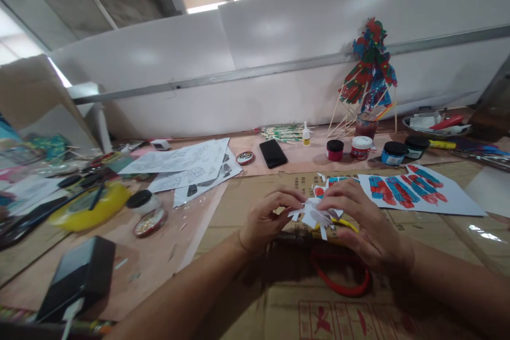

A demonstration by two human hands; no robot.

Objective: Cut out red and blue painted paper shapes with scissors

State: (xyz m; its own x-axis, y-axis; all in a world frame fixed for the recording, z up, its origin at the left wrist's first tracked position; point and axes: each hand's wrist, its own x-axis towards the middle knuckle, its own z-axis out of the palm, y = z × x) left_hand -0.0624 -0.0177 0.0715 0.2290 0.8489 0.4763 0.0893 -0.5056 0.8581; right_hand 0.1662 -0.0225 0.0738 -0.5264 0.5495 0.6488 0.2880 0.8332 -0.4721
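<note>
Both my hands meet over the brown cardboard sheet (398,276) in front of me. My left hand (266,221) pinches the left edge of a small white paper cutout (314,216) with jagged points. My right hand (363,223) grips the cutout's right side, fingers curled over it, and a thin yellow piece (346,224) shows under its fingers. Beneath my hands lies a pair of scissors with red handles (343,281), partly hidden. A sheet painted with red and blue stripes (414,191) lies just beyond my right hand.
Paint jars (362,147) stand in a row at the back, beside a black phone (273,153), a glue bottle (306,135) and a colourful paper figure on sticks (370,66). Printed drawing sheets (187,164) lie at left, near a yellow dish (85,207) and a black box (77,276).
</note>
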